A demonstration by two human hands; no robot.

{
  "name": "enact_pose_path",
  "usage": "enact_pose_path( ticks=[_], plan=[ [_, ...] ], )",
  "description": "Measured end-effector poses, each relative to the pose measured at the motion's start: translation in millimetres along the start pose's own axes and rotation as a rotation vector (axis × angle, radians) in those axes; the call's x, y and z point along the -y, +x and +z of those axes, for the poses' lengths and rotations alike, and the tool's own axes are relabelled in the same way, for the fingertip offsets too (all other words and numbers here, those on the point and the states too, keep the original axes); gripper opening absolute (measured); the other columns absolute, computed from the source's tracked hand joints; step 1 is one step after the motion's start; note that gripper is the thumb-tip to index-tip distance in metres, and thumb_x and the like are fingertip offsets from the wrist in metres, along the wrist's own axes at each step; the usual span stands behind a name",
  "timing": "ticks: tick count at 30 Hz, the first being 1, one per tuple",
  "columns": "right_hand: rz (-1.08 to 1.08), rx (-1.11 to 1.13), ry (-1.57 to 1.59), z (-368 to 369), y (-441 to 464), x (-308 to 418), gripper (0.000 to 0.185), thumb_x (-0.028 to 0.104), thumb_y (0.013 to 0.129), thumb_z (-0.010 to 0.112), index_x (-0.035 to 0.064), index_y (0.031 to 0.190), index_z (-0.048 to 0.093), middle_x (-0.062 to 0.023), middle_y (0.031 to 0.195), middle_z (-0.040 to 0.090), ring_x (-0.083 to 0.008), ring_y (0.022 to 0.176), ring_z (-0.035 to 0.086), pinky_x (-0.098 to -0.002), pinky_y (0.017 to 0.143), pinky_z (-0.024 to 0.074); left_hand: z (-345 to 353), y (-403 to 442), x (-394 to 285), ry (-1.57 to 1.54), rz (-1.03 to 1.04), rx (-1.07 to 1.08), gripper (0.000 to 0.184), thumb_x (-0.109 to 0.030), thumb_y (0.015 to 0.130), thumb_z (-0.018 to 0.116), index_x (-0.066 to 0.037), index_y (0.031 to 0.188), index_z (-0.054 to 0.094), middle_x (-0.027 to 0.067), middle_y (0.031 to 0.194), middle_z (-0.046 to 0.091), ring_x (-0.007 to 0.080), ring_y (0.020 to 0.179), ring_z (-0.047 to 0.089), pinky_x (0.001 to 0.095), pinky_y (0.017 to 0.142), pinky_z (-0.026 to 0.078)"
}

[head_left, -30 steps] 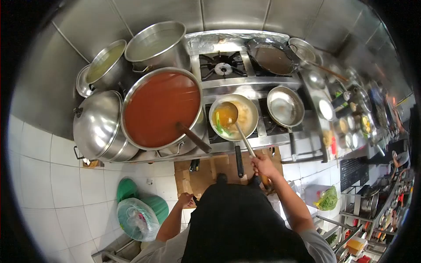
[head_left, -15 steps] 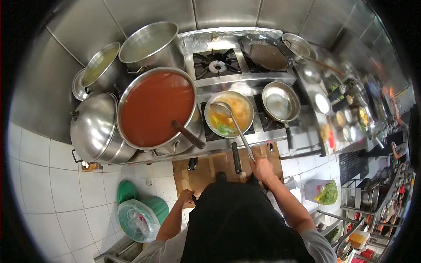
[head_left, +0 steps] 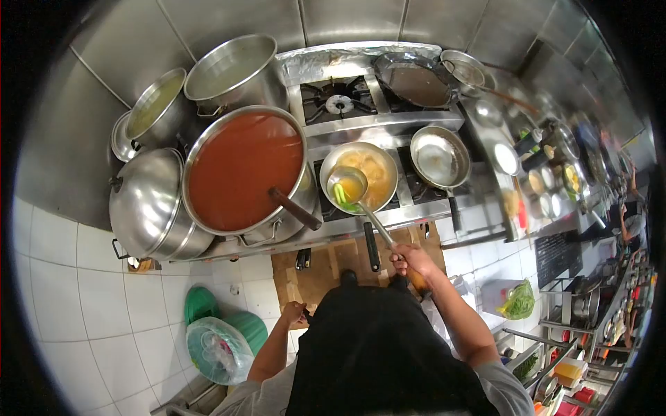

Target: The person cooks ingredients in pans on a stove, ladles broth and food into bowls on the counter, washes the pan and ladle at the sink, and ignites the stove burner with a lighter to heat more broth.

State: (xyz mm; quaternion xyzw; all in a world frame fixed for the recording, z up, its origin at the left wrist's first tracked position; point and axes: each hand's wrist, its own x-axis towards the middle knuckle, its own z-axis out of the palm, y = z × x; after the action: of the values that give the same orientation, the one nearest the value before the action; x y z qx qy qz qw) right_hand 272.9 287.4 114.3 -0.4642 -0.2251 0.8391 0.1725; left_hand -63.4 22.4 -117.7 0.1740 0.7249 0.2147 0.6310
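My right hand (head_left: 411, 261) is wrapped round the handle of a long metal ladle (head_left: 375, 225) with a wooden end. The ladle's bowl sits in a frying pan (head_left: 393, 201) of orange-brown broth, its hollow side up, with liquid and some green vegetable pieces in it. Pale lumps lie in the broth (head_left: 373, 168) behind the bowl. The pan's black handle (head_left: 372, 248) points toward me, and no hand is on it. Low beside the black apron (head_left: 374, 347), my left hand (head_left: 295, 313) is closed by a small dark thing that I cannot make out.
Left of the pan stands a big pot of red sauce (head_left: 243, 173) with a wooden handle sticking out. A lidded steamer (head_left: 146, 201) is farther left. An oily second pan (head_left: 440, 158) rests on the right burner. Bowls of ingredients (head_left: 538, 182) line the right side. A bin (head_left: 222, 350) stands below left.
The ladle has turned from back-up to hollow-up and come slightly nearer me, with broth and greens now in its bowl. My right hand has rotated on the handle; my left hand has stayed put.
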Motion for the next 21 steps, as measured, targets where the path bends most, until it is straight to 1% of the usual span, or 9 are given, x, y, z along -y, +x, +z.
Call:
enact_pose_path(
  ticks=[2,3,5,6,10,12,17,20,21],
  plan=[
    [0.044,0.064,0.131,-2.4,-0.6,4.0,0.025,0.023,0.096,0.050,0.0025,0.110,0.052,0.0023,0.070,0.046,-0.0053,0.049,0.040,-0.0212,0.042,0.0342,-4.8,5.2,10.4,-0.098,-0.011,0.044,0.038,-0.034,0.092,0.056,0.000,0.077,0.062,0.0120,0.063,0.063,0.0211,0.052,0.062,0.0340,0.046,0.052],
    [0.090,0.127,0.262,-3.3,-1.2,5.2,0.028,0.024,0.097,0.049,0.0017,0.114,0.050,0.0026,0.069,0.044,-0.0043,0.048,0.038,-0.0200,0.041,0.0328,-6.6,3.0,11.4,0.196,0.281,0.013,0.037,-0.034,0.092,0.055,0.000,0.077,0.061,0.0121,0.062,0.063,0.0213,0.052,0.062,0.0344,0.046,0.053],
    [0.122,0.197,0.415,-3.4,-1.8,6.2,0.032,0.025,0.097,0.048,-0.0006,0.116,0.049,0.0031,0.069,0.043,-0.0032,0.048,0.039,-0.0184,0.041,0.0337,-9.8,1.9,13.7,0.499,0.575,-0.012,0.037,-0.035,0.092,0.055,-0.001,0.077,0.061,0.0122,0.062,0.062,0.0216,0.052,0.063,0.0348,0.046,0.053],
    [0.158,0.270,0.564,-3.2,-2.5,6.9,0.036,0.026,0.098,0.048,-0.0030,0.118,0.048,0.0036,0.068,0.042,-0.0020,0.049,0.040,-0.0169,0.042,0.0347,-10.7,3.1,14.7,0.502,0.624,-0.011,0.039,-0.036,0.092,0.055,-0.001,0.077,0.061,0.0125,0.062,0.062,0.0220,0.052,0.063,0.0354,0.046,0.053],
    [0.158,0.447,0.772,8.5,-6.3,10.6,0.040,0.025,0.099,0.045,-0.0071,0.122,0.045,0.0026,0.069,0.044,-0.0016,0.049,0.042,-0.0151,0.042,0.0371,-14.4,1.6,10.6,0.534,0.678,0.047,0.041,-0.038,0.092,0.054,-0.001,0.075,0.061,0.0129,0.062,0.062,0.0230,0.051,0.062,0.0364,0.047,0.054],
    [0.186,0.593,0.906,15.7,-6.3,11.3,0.042,0.025,0.099,0.042,-0.0090,0.124,0.043,0.0009,0.069,0.046,-0.0039,0.050,0.045,-0.0173,0.044,0.0416,-16.4,1.9,8.3,0.556,0.693,0.061,0.042,-0.039,0.092,0.054,-0.001,0.075,0.061,0.0132,0.062,0.062,0.0233,0.051,0.062,0.0366,0.047,0.054],
    [0.195,0.734,1.068,31.6,-8.1,4.9,0.047,0.025,0.100,0.040,-0.0104,0.129,0.037,-0.0014,0.072,0.048,-0.0082,0.050,0.047,-0.0223,0.046,0.0444,-20.3,1.9,0.2,0.522,0.774,0.058,0.040,-0.037,0.093,0.054,-0.001,0.076,0.060,0.0137,0.062,0.061,0.0236,0.050,0.061,0.0375,0.047,0.054],
    [0.196,0.800,1.114,39.1,-10.7,1.9,0.049,0.026,0.100,0.039,-0.0104,0.131,0.035,-0.0019,0.073,0.048,-0.0097,0.050,0.048,-0.0241,0.047,0.0453,-21.2,7.1,0.7,0.502,0.704,0.039,0.036,-0.033,0.092,0.056,-0.001,0.077,0.060,0.0137,0.061,0.060,0.0234,0.049,0.060,0.0374,0.047,0.054],
    [0.190,0.808,1.121,41.3,-12.3,1.5,0.049,0.027,0.100,0.038,-0.0103,0.132,0.034,-0.0019,0.073,0.047,-0.0100,0.050,0.048,-0.0245,0.047,0.0454,-19.6,1.1,-7.7,0.475,0.614,0.055,0.035,-0.032,0.092,0.057,-0.001,0.077,0.060,0.0135,0.060,0.059,0.0232,0.048,0.060,0.0369,0.046,0.054]
  ],
)
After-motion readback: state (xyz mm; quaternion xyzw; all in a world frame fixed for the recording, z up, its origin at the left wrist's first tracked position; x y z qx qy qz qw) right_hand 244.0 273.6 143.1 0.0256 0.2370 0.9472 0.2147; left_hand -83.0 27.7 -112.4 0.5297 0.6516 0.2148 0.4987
